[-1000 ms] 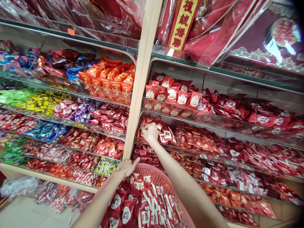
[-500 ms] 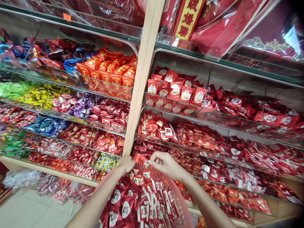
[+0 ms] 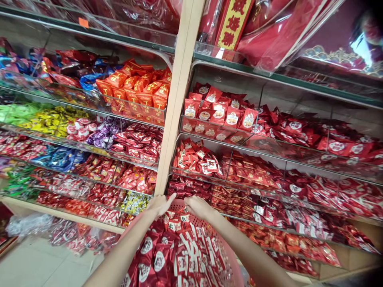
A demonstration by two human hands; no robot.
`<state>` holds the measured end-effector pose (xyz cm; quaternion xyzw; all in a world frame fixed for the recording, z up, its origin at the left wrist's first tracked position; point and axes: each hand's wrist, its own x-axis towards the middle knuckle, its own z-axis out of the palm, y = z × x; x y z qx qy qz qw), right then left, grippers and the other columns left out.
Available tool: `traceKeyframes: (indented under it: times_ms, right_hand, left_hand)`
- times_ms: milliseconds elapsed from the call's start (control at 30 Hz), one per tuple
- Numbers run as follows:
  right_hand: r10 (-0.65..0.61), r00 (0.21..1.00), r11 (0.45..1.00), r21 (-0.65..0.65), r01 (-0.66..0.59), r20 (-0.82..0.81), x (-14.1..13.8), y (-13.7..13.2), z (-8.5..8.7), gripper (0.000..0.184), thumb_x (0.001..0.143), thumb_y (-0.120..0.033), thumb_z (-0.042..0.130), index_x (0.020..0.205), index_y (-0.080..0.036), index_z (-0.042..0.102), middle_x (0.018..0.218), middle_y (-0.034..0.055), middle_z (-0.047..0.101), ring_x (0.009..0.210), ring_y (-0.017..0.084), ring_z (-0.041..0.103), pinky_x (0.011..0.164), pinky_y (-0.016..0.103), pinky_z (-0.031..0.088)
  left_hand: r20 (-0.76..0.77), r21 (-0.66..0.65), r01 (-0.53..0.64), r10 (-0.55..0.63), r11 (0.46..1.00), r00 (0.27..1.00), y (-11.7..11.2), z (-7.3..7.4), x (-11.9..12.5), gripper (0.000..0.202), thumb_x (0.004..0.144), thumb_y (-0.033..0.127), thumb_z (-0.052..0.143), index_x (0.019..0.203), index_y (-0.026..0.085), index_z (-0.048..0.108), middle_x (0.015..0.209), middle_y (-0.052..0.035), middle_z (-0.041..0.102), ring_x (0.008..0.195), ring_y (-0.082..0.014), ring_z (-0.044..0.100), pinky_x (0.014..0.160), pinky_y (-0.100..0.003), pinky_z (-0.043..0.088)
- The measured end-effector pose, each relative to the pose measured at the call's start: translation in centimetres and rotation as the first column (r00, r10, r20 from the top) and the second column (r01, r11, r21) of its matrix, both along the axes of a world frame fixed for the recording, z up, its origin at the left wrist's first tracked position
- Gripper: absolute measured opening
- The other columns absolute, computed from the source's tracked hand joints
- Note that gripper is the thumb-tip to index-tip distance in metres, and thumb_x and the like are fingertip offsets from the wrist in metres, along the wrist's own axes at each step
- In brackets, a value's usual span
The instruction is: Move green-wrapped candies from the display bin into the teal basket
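A pink perforated plastic basket is below me, filled with candy packets. My left hand is at its far left rim, thumb stretched out and apart from the fingers, with no packet visible in it. My right hand is over the far right rim with its fingers curled closed; what they hold, if anything, is hidden. Small red and white packets lie just below both hands. Dark red packets with white ovals fill the basket's left side, and rows of white-edged packets stand at the right.
Ahead are shelves with clear fronts, full of wrapped sweets, such as orange-red bags and red packets. A pale wooden post divides them. Plastic bags of sweets lie on the tiled floor at lower left.
The red packet that was between my hands at the far rim no longer shows there. My right hand has moved slightly left and down, and my left thumb has lifted.
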<state>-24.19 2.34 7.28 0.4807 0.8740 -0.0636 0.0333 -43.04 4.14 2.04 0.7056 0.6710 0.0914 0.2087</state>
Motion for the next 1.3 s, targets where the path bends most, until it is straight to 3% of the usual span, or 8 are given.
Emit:
traceKeyframes:
  times_ms: [233, 533, 767, 900, 1033, 1167, 1233, 1300]
  right_hand:
    - [0.104, 0.989, 0.994, 0.018, -0.106, 0.106, -2.0, 1.3, -1.3, 0.03, 0.081, -0.007, 0.036, 0.093, -0.018, 0.061, 0.087, 0.0099, 0.067, 0.083, 0.022, 0.064, 0.068, 0.029, 0.042]
    - [0.177, 0.982, 0.984, -0.017, -0.176, 0.066, -3.6, 1.5, -2.1, 0.026, 0.088, -0.016, 0.035, 0.098, -0.02, 0.059, 0.103, 0.0079, 0.066, 0.092, 0.019, 0.062, 0.075, 0.028, 0.043]
    - [0.108, 0.994, 0.994, -0.038, -0.107, 0.032, -3.1, 1.5, -3.1, 0.024, 0.085, -0.013, 0.039, 0.093, -0.018, 0.061, 0.094, 0.0088, 0.067, 0.088, 0.021, 0.063, 0.072, 0.028, 0.043]
    - [0.066, 0.998, 0.997, -0.026, -0.067, -0.008, -2.8, 0.9, -2.9, 0.019, 0.082, -0.018, 0.046, 0.097, -0.018, 0.059, 0.095, 0.0072, 0.066, 0.084, 0.019, 0.063, 0.067, 0.025, 0.042]
    - [0.071, 0.996, 0.997, 0.047, -0.068, -0.056, -3.2, 0.0, -1.4, 0.023, 0.086, -0.022, 0.044, 0.106, -0.02, 0.055, 0.106, 0.0082, 0.062, 0.09, 0.019, 0.061, 0.07, 0.027, 0.041]
    - [0.159, 0.975, 0.967, 0.225, -0.123, -0.152, -4.0, -0.9, 1.7, 0.024, 0.091, -0.029, 0.037, 0.092, -0.02, 0.059, 0.093, 0.0042, 0.063, 0.077, 0.014, 0.06, 0.066, 0.024, 0.038]
    - [0.154, 0.962, 0.935, 0.347, -0.068, -0.226, -4.3, -0.9, 3.9, 0.028, 0.091, -0.03, 0.034, 0.083, -0.019, 0.058, 0.084, 0.0031, 0.062, 0.069, 0.012, 0.058, 0.062, 0.022, 0.036]
    - [0.096, 0.934, 0.889, 0.451, 0.075, -0.345, -4.6, -0.4, 6.2, 0.028, 0.091, -0.029, 0.033, 0.08, -0.018, 0.057, 0.078, 0.0022, 0.061, 0.064, 0.01, 0.054, 0.061, 0.022, 0.034]
  left_hand:
    - [-0.005, 0.012, 0.033, -0.033, 0.999, 0.999, 0.2, -0.3, -0.4, 0.095, 0.073, 0.077, 0.001, 0.08, 0.011, 0.07, 0.087, -0.0209, 0.068, 0.087, -0.0327, 0.064, 0.074, -0.039, 0.047]
    - [-0.028, 0.031, 0.067, -0.066, 0.997, 0.997, 0.5, -0.8, -0.5, 0.094, 0.076, 0.074, 0.0, 0.082, 0.011, 0.071, 0.088, -0.0217, 0.068, 0.09, -0.0329, 0.063, 0.076, -0.04, 0.047]
    - [0.003, 0.027, 0.049, -0.049, 0.998, 0.999, 0.3, -0.7, -0.5, 0.094, 0.073, 0.077, 0.002, 0.073, 0.013, 0.07, 0.082, -0.02, 0.068, 0.08, -0.0304, 0.066, 0.072, -0.037, 0.047]
    - [0.03, 0.009, 0.053, -0.053, 0.999, 0.998, 0.0, -0.5, -0.6, 0.091, 0.074, 0.076, 0.004, 0.071, 0.014, 0.07, 0.075, -0.0174, 0.069, 0.076, -0.0278, 0.067, 0.068, -0.034, 0.048]
    - [-0.007, 0.048, 0.068, -0.067, 0.997, 0.998, 0.3, -0.9, -0.7, 0.084, 0.08, 0.07, 0.007, 0.077, 0.013, 0.069, 0.08, -0.0184, 0.069, 0.082, -0.0286, 0.066, 0.071, -0.035, 0.047]
    - [-0.059, 0.039, 0.112, -0.109, 0.993, 0.992, 0.8, -1.4, -0.7, 0.078, 0.083, 0.062, 0.01, 0.082, 0.012, 0.069, 0.086, -0.0193, 0.069, 0.086, -0.0289, 0.065, 0.073, -0.035, 0.047]
    - [-0.054, 0.049, 0.102, -0.1, 0.994, 0.994, 0.8, -1.5, -0.7, 0.079, 0.082, 0.064, 0.009, 0.083, 0.012, 0.069, 0.089, -0.0194, 0.068, 0.088, -0.03, 0.065, 0.073, -0.035, 0.047]
    - [-0.02, 0.05, 0.069, -0.068, 0.996, 0.997, 0.6, -1.4, -0.7, 0.084, 0.08, 0.069, 0.007, 0.081, 0.012, 0.069, 0.091, -0.0198, 0.068, 0.089, -0.031, 0.064, 0.073, -0.036, 0.047]
